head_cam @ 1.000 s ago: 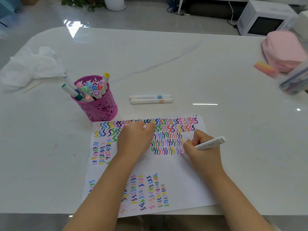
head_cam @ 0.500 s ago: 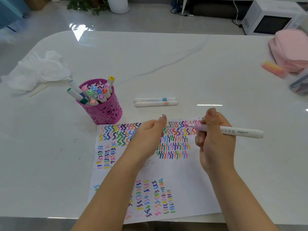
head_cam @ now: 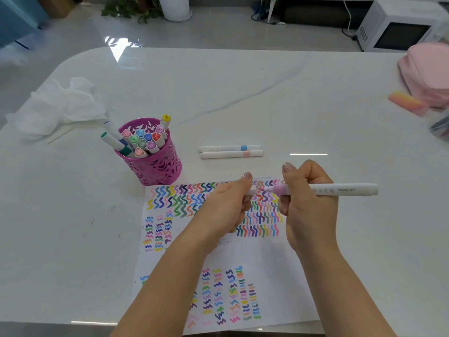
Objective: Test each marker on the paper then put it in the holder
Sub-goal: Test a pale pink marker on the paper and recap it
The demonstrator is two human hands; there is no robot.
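A person at a white table [head_cam: 243, 93] holds an uncapped pink marker [head_cam: 340, 190] level above the squiggle-covered paper [head_cam: 267, 259], the right hand [head_cam: 308, 205] closed around its barrel near the pink tip, which points left. The left hand [head_cam: 226, 205] pinches what looks like the marker's white cap [head_cam: 253, 190] just beside the tip, apparently ready to push it on. The marker looks light, rigid and smooth, best gripped mid-barrel, clear of the wet nib. The purple holder [head_cam: 155, 166], already crowded with capped markers, stands touching the paper's far left corner. Two more white markers [head_cam: 230, 151] lie side by side on the table beyond the paper, apparently untested.
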